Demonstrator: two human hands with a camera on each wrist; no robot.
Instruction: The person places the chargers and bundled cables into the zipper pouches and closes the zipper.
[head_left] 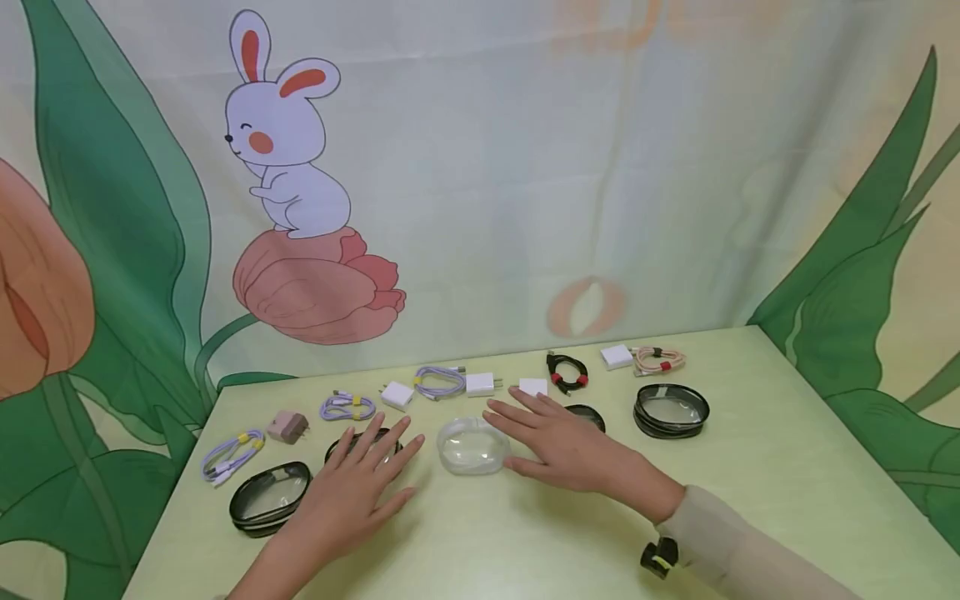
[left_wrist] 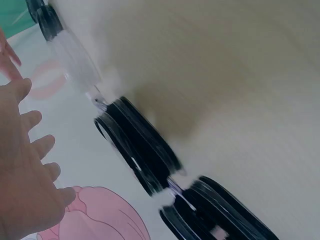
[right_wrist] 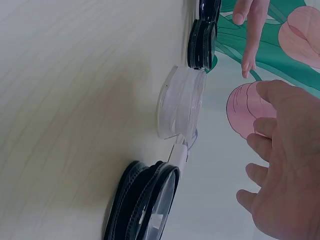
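Note:
My left hand (head_left: 348,496) hovers with spread, straight fingers over the table, overlapping a black-edged clear zip case (head_left: 330,450) in the head view. To its left stands another black-edged case (head_left: 258,527). My right hand (head_left: 570,446), fingers also spread, holds nothing and partly covers a third black-edged case (head_left: 596,414). Between the hands sits a clear case with whitish edges (head_left: 474,468). In the left wrist view two black-edged cases (left_wrist: 137,145) stand below the left hand's fingers. The right wrist view shows the whitish case (right_wrist: 180,102) beside a black-edged case (right_wrist: 132,205).
Along the back lie lilac cables (head_left: 440,383) with yellow ties, white charger plugs (head_left: 480,384), a pinkish plug (head_left: 288,427), a black cable (head_left: 567,372) and a pink cable (head_left: 660,361). Another black-edged case (head_left: 670,429) stands at right. A printed curtain (head_left: 480,208) hangs behind the table.

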